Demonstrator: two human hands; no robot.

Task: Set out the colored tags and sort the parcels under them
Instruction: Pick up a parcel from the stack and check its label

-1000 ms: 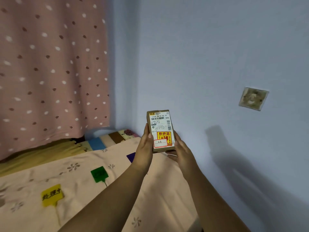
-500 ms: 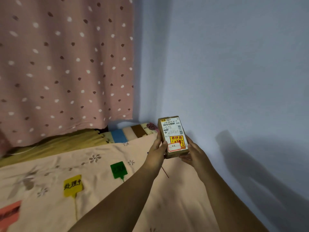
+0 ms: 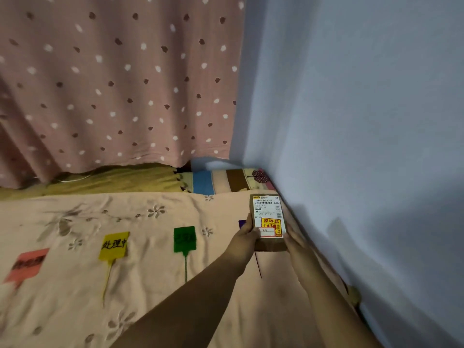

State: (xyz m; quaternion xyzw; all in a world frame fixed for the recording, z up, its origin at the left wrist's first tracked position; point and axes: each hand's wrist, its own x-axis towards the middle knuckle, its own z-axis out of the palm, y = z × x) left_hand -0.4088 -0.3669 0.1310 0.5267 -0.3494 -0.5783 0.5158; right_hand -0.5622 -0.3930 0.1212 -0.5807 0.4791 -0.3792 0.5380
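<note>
Head view, looking down over a bed. Both hands clasped on a small brown parcel (image 3: 268, 222), label side up: left hand (image 3: 247, 236) curled round its left edge, thumb laid across the lower corner of the label; right hand (image 3: 295, 238) cupping the right edge, fingers folded beneath and mostly hidden. Parcel tilted slightly, held close above the sheet near the wall; whether its bottom edge touches the sheet cannot be told. White shipping label with barcode on top, yellow-and-red sticker lower down, small red-bordered white sticker beside the left thumb.

Just left of the grip, partly hidden behind the left hand, a sliver of purple tag (image 3: 241, 224), its thin stem (image 3: 258, 266) running down below the parcel. Farther left of the grip, green tag (image 3: 184, 239) flat on the sheet, stem pointing toward the viewer. Beyond that, yellow tag (image 3: 114, 245) with black handwritten characters. Farthest left, red tag (image 3: 27, 264), blurred. All four laid in a row on the peach floral sheet (image 3: 75, 310).

Beyond the grip, striped pillow (image 3: 226, 180) against the corner. Right of the grip, pale blue wall (image 3: 364, 121). Behind, pink dotted curtain (image 3: 113, 84).
</note>
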